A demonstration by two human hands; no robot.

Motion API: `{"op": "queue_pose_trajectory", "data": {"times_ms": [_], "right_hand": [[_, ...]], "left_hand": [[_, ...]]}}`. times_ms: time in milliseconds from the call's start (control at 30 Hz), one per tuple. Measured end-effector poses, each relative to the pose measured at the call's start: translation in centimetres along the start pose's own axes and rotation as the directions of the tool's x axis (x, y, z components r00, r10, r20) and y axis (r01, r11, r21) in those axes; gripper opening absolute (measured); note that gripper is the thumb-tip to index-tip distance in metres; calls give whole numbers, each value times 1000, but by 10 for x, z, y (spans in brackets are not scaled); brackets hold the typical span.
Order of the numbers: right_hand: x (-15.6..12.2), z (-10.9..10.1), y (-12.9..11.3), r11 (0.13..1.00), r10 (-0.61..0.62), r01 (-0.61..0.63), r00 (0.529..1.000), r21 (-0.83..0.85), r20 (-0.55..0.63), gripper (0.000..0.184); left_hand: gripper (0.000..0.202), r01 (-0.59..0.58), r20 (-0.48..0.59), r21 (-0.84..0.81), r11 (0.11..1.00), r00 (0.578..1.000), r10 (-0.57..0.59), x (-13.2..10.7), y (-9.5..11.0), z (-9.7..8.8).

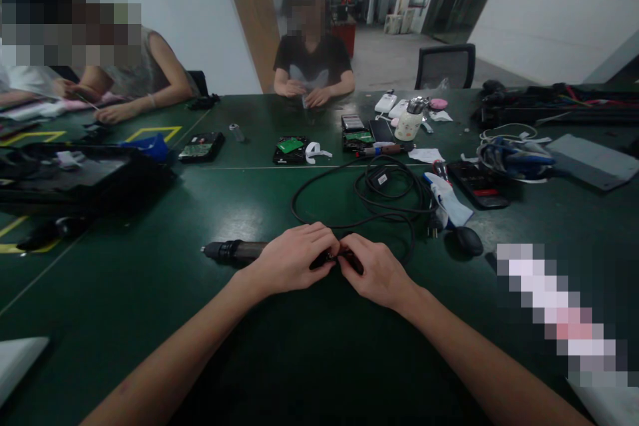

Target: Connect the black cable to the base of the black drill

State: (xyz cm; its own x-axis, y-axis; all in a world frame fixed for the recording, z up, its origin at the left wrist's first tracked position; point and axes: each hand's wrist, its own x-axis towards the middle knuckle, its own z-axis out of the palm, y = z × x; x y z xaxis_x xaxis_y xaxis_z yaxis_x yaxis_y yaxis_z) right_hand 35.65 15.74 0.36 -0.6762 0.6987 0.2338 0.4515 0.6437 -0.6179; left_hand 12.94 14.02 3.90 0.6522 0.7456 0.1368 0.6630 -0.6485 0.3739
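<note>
My left hand (299, 256) is closed around the back part of an electric screwdriver (234, 251). Its tip points left, and the body lies low over the green table (249, 346). My right hand (377, 269) is pinched at the screwdriver's rear end, fingertips touching those of the left. It seems to hold the end of a black cable (293, 196); the joint itself is mostly hidden by my fingers. Beyond my hands the cable lies in loose coils, with a labelled black power adapter (378, 178) among them.
Opened hard drives (292, 146) and a second screwdriver (384, 150) lie farther back. At right are a mouse (468, 240), a blue-white packet (448, 200) and a black case (478, 185). A black tray (74, 173) stands left. Co-workers (313, 60) sit across the table.
</note>
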Motion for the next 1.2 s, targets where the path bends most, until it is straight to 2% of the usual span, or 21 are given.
{"op": "queue_pose_trajectory", "data": {"times_ms": [133,333,567,733,1200], "right_hand": [[0,0,0,1000,2,-3,1000,-5,-6,11],[1,-2,-2,1000,-6,6,1000,9,-15,11],[0,-2,-2,1000,-17,17,1000,1,-23,12],[1,-2,-2,1000,-12,12,1000,12,-16,11],[1,-2,-3,1000,-11,11,1000,6,-18,11]], "left_hand": [[15,-21,8,-43,999,1000,22,0,1,-3],[5,-8,-7,11,1000,1000,8,0,-1,0],[16,-20,11,-94,995,1000,21,0,1,-6],[8,14,-5,-32,999,1000,-14,0,-2,-1],[12,9,-4,-44,999,1000,-9,-1,0,-2]]}}
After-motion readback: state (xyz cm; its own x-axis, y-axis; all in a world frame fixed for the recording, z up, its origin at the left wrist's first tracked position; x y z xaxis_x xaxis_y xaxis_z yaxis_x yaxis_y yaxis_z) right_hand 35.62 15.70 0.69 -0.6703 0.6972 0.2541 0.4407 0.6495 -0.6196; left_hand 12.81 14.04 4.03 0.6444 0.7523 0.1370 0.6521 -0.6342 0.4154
